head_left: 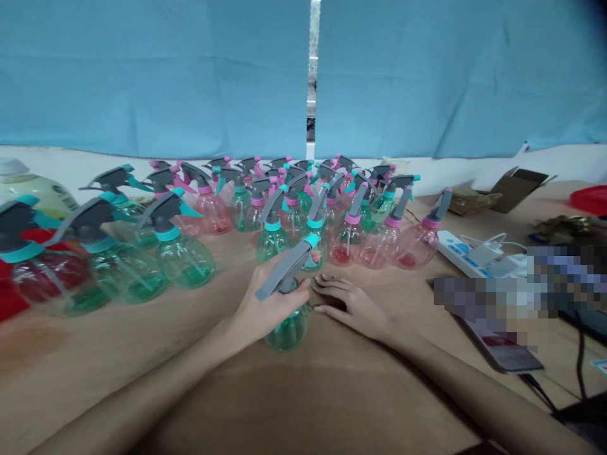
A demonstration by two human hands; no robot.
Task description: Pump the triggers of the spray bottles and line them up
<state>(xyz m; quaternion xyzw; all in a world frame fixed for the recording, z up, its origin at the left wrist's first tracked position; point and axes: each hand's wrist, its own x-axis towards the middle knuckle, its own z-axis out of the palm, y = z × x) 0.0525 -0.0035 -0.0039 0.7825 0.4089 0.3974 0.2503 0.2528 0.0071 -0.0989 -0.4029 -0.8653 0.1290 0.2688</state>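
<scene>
My left hand (270,294) is wrapped around the neck of a green spray bottle (288,330) with a grey trigger head and a turquoise nozzle. The bottle is near the middle of the table, its head tilted toward the upper right. Just to its right, my right hand (355,306) rests low over the tabletop with fingers stretched out, their tips close to the bottle. Beyond both hands stand pink spray bottles (379,245) and green spray bottles (272,243) in a cluster. At the left are more green spray bottles (186,260).
A brown table (303,398) spans the view. At the right lie a phone (509,354) with a cable, a white power strip (458,249) with plugs, and an open cardboard box (516,189). A large jug (35,189) stands far left. Blue sheeting (165,76) covers the wall.
</scene>
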